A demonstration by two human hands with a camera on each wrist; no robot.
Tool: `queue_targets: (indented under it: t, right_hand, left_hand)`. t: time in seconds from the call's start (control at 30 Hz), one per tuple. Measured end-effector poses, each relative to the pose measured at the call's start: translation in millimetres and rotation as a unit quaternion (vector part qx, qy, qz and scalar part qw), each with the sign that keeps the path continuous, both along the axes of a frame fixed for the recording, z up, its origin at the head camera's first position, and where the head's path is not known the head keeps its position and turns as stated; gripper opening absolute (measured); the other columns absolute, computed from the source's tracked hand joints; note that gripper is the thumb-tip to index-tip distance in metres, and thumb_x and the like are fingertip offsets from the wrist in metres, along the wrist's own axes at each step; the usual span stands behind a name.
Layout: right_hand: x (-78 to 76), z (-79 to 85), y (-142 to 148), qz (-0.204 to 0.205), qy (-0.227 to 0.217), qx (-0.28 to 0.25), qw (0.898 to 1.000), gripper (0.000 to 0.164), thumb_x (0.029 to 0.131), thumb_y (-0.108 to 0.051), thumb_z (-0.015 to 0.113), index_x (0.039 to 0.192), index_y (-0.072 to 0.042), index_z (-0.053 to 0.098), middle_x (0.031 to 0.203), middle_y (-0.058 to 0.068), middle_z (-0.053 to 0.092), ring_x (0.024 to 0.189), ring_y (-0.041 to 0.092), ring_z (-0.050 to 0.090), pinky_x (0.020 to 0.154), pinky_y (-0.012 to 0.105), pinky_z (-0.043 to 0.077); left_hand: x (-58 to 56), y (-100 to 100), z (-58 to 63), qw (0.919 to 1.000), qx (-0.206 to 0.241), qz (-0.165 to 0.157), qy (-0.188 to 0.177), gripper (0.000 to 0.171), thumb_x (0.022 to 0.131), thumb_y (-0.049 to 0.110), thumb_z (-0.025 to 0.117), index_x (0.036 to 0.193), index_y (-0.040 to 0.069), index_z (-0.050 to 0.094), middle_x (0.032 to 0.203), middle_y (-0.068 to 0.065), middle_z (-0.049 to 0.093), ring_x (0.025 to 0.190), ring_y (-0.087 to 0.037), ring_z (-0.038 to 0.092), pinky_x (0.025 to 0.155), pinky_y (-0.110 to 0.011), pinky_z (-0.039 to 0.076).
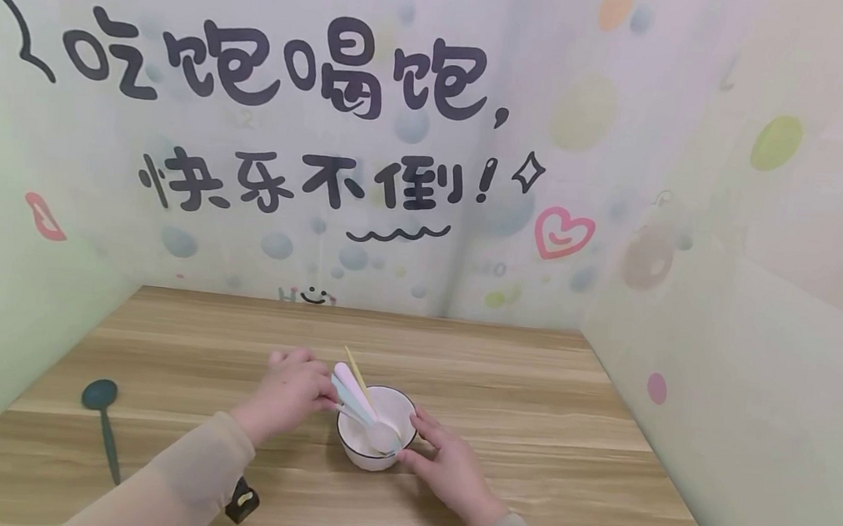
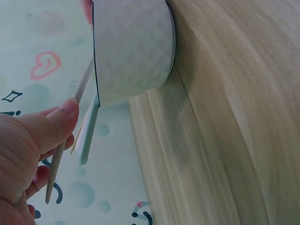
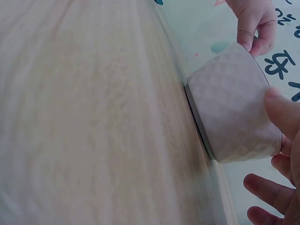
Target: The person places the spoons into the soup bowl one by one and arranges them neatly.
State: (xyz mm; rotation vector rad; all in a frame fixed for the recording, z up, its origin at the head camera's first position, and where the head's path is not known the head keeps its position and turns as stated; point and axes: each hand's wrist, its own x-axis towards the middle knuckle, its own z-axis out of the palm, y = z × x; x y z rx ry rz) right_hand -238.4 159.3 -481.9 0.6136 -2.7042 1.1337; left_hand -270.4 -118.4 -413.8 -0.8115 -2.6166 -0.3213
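Observation:
A white bowl (image 1: pixel 366 461) with a dark rim and a faceted outer wall stands upright on the table. My left hand (image 1: pixel 291 394) pinches the slim pale handle of a spoon (image 2: pixel 57 164) between thumb and fingers; its round head lies over the bowl's inside in the head view. Thumb and fingers of my right hand (image 1: pixel 452 470) grip the bowl at its right side, by the rim. Leaning in the bowl are a pink handle (image 1: pixel 351 380), a light blue handle (image 2: pixel 87 145) and a thin yellow stick (image 1: pixel 354 364). Their lower ends are partly hidden.
A dark teal spoon (image 1: pixel 101 395) lies on the wooden table (image 1: pixel 567 409) to the left. Behind the table rises a printed wall (image 1: pixel 420 280), with further walls at both sides. A small black object (image 1: pixel 242 502) shows by the left sleeve.

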Motion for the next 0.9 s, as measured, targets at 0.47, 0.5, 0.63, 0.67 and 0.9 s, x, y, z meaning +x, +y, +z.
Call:
queue_targets:
  t: [0.47, 0.5, 0.63, 0.67, 0.9]
  right_hand:
    - [0.7, 3.2, -1, -0.006, -0.004, 0.004, 1.000, 0.059, 0.084, -0.040, 0.072, 0.133, -0.010, 0.058, 0.142, 0.001, 0.050, 0.128, 0.026, 0.048, 0.102, 0.047, 0.038]
    - [0.8, 3.4, -1, -0.005, -0.005, 0.003, 1.000, 0.059, 0.084, -0.040, 0.072, 0.133, -0.010, 0.058, 0.142, 0.001, 0.050, 0.128, 0.026, 0.048, 0.102, 0.047, 0.038]
    - [0.9, 3.1, -1, -0.005, -0.007, 0.004, 1.000, 0.059, 0.084, -0.040, 0.072, 0.133, -0.009, 0.058, 0.142, 0.002, 0.050, 0.128, 0.026, 0.048, 0.102, 0.046, 0.038]
    - [0.9, 3.0, -1, -0.005, -0.007, 0.005, 1.000, 0.059, 0.084, -0.040, 0.072, 0.133, -0.009, 0.058, 0.142, 0.001, 0.050, 0.128, 0.026, 0.048, 0.102, 0.046, 0.038]
    - [1.3, 2.7, -1, -0.005, -0.005, 0.003, 1.000, 0.062, 0.084, -0.044, 0.071, 0.133, -0.009, 0.058, 0.142, 0.000, 0.050, 0.128, 0.025, 0.048, 0.102, 0.046, 0.038]
  left_hand:
    - [-2.5, 6, -8.2, 0.9998, -0.013, -0.003, 0.014, 0.012, 0.067, 0.029, 0.084, 0.073, 0.026, 0.074, 0.081, 0.014, 0.063, 0.085, -0.015, 0.043, 0.074, -0.040, 0.026]
    - [-3.0, 6, -8.8, 0.9998, -0.012, -0.004, 0.014, 0.012, 0.067, 0.029, 0.084, 0.073, 0.026, 0.074, 0.081, 0.014, 0.062, 0.085, -0.015, 0.043, 0.074, -0.040, 0.026]
    - [-4.5, 6, -10.7, 0.9997, -0.013, -0.007, 0.018, 0.012, 0.067, 0.029, 0.083, 0.073, 0.026, 0.074, 0.080, 0.014, 0.062, 0.085, -0.015, 0.044, 0.073, -0.040, 0.026]
    - [-4.6, 6, -10.8, 0.9997, -0.014, -0.007, 0.018, 0.012, 0.067, 0.029, 0.084, 0.073, 0.026, 0.074, 0.080, 0.015, 0.062, 0.085, -0.015, 0.044, 0.073, -0.040, 0.026]
    - [-5.5, 6, -11.8, 0.9998, -0.016, -0.002, 0.013, 0.012, 0.067, 0.027, 0.084, 0.072, 0.026, 0.073, 0.080, 0.014, 0.060, 0.087, -0.015, 0.044, 0.074, -0.040, 0.026]
